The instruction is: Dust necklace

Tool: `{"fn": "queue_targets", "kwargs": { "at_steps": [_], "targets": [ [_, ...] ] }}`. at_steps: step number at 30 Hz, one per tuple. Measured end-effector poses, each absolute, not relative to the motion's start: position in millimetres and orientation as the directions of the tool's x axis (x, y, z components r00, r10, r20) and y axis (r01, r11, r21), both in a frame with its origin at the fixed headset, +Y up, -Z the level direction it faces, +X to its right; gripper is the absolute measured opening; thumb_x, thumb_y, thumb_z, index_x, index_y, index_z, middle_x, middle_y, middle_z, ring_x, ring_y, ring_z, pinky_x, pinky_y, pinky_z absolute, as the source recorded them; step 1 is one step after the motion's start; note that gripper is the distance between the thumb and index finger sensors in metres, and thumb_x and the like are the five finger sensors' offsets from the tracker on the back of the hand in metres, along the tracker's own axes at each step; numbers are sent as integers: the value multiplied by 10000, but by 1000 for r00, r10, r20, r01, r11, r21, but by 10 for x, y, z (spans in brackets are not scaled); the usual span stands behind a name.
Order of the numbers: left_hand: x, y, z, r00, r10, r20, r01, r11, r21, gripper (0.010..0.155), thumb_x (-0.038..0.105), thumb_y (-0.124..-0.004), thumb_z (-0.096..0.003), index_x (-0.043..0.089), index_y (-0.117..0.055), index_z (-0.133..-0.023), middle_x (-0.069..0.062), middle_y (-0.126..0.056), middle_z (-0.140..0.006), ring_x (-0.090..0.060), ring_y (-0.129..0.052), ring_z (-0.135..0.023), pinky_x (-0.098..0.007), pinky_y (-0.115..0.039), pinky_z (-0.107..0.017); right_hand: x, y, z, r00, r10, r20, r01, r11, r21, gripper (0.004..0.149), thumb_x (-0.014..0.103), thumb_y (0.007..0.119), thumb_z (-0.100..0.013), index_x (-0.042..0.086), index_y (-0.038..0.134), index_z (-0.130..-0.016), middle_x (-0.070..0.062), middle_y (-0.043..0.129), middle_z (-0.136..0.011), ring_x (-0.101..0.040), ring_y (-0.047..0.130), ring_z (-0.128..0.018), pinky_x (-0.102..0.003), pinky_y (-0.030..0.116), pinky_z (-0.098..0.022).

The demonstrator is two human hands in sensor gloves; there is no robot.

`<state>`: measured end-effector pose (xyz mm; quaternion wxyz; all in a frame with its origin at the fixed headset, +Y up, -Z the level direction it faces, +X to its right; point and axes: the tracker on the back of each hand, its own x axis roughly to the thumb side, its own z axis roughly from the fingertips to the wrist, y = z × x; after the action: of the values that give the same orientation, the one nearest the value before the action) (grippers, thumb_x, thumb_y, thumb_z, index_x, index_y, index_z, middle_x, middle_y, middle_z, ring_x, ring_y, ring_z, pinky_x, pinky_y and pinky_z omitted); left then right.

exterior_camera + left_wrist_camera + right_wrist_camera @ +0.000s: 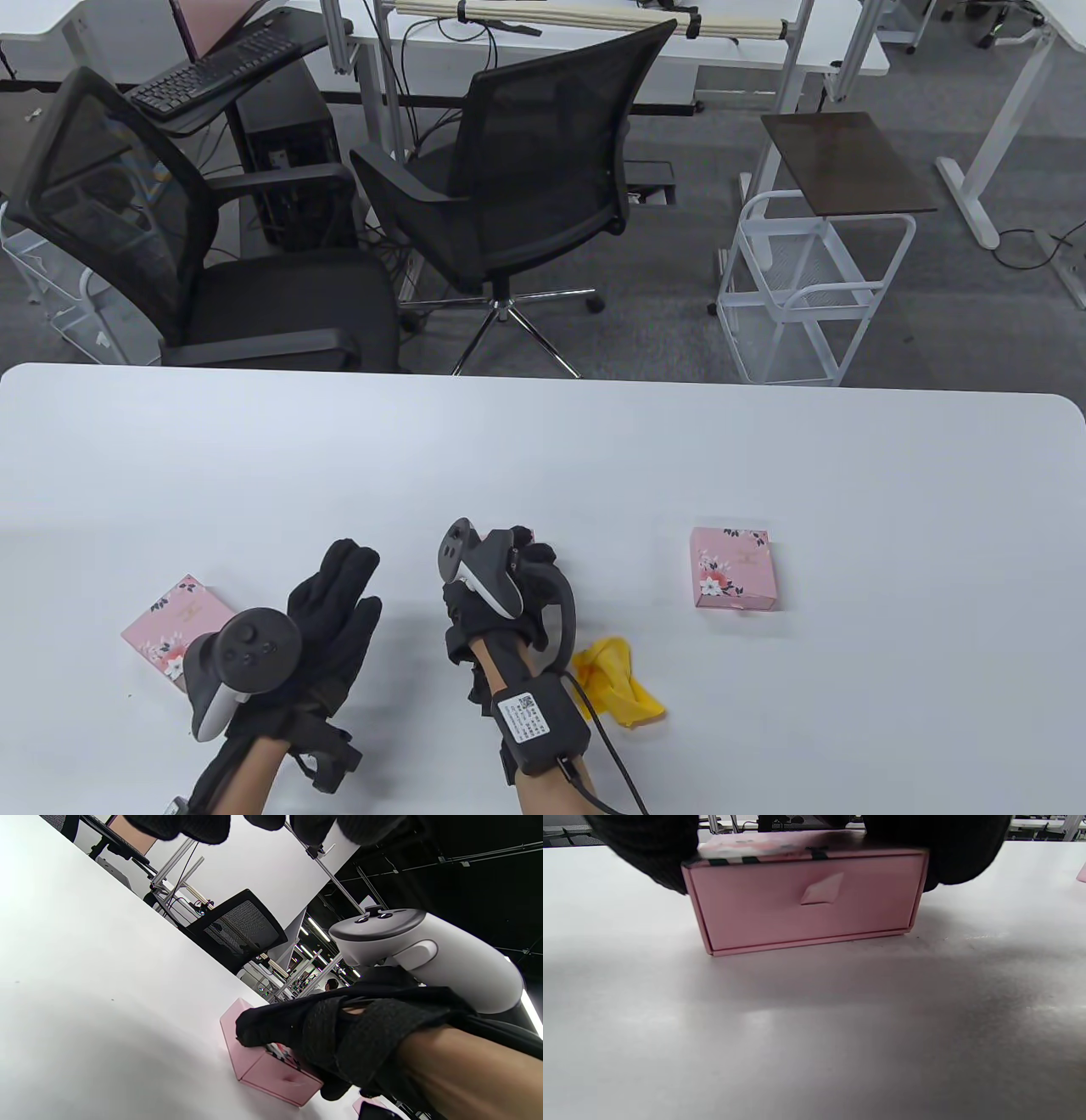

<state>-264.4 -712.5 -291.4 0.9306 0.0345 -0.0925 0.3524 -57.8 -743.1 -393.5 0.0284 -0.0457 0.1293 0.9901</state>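
Cardboard drawer box (pixel 806 904), judged light and stiff, is gripped across its sides by the right hand (pixel 501 586), left hand (pixel 331 620) relaxed; its tab (pixel 821 891) suits pulling.

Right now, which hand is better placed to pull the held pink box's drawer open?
Left, likely. The right hand grips the pink drawer box by its sides, steadying it; the left hand is open, holds nothing, and sits just beside it.

Table view looks down from above the near edge; both wrist views sit low, close, sharing the pink box (pixel 806 899) centre-table.
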Motion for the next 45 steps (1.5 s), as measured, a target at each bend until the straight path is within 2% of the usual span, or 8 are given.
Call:
{"fn": "queue_targets", "kwargs": {
  "at_steps": [3, 7, 11, 15, 24, 36, 41, 45],
  "targets": [
    [-2626, -7133, -2908, 747, 634, 200, -647, 763, -4, 587, 477, -566, -647, 317, -399, -1187, 19, -289, -1282, -385, -405, -1077, -590, -474, -772, -523, -7352, -3895, -997, 20, -71, -35, -977, 212, 1028, 581, 809, -622, -134, 281, -1138, -514, 408, -1076, -726, 647, -858, -744, 589, -648],
    [-2627, -7140, -2910, 745, 637, 197, -648, 761, -8, 589, 476, -568, -647, 314, -398, -1187, 16, -293, -1282, -390, -407, -1074, -590, -475, -772, -256, -6990, -3796, -998, 23, -54, -28, -994, 104, 1022, 594, 808, -616, -123, 303, -1142, -502, 420, -1082, -712, 655, -867, -733, 605, -651],
    [-2622, -7137, -2912, 744, 639, 195, -650, 759, -9, 589, 478, -569, -646, 315, -401, -1187, 13, -289, -1281, -394, -411, -1071, -590, -478, -771, 311, -6618, -3627, -994, 71, -87, -77, -995, 70, 1013, 589, 818, -614, -119, 327, -1146, -495, 418, -1092, -709, 653, -874, -731, 604, -656],
    [-2620, -7142, -2911, 749, 634, 194, -645, 764, -8, 591, 479, -572, -645, 310, -407, -1187, 20, -277, -1280, -394, -413, -1070, -589, -482, -770, 862, -6532, -3444, -983, 96, -156, -110, -990, 83, 1007, 594, 824, -610, -115, 350, -1147, -490, 435, -1094, -706, 662, -874, -726, 612, -656],
    [-2620, -7150, -2918, 748, 633, 202, -645, 764, -5, 588, 478, -574, -646, 311, -413, -1187, 18, -276, -1280, -395, -413, -1069, -589, -483, -770, 1791, -6831, -2983, -948, 128, -290, -177, -973, 148, 1005, 588, 823, -617, -119, 348, -1150, -492, 430, -1098, -710, 656, -878, -728, 610, -658],
    [-2647, -7170, -2927, 746, 640, 186, -650, 760, -7, 591, 482, -576, -645, 311, -412, -1187, 12, -277, -1280, -395, -413, -1069, -588, -483, -770, 1947, -7416, -2994, -931, 60, -361, -168, -946, 277, 1003, 564, 822, -623, -119, 312, -1151, -485, 393, -1110, -721, 625, -902, -738, 591, -674],
    [-2659, -7162, -2925, 744, 644, 179, -654, 757, -3, 594, 482, -576, -646, 310, -405, -1188, 10, -275, -1280, -397, -408, -1069, -589, -478, -771, 1970, -7391, -2995, -932, 64, -356, -184, -931, 316, 1014, 523, 815, -632, -132, 239, -1148, -491, 310, -1123, -760, 514, -929, -768, 505, -692],
    [-2681, -7149, -2928, 742, 646, 177, -657, 753, 7, 594, 485, -576, -645, 315, -402, -1187, 14, -268, -1281, -398, -401, -1072, -591, -473, -774, 1870, -7131, -2999, -951, 45, -306, -122, -964, 237, 1041, 548, 807, -614, -135, 232, -1148, -486, 301, -1126, -748, 477, -945, -762, 477, -702]
  ]
}}
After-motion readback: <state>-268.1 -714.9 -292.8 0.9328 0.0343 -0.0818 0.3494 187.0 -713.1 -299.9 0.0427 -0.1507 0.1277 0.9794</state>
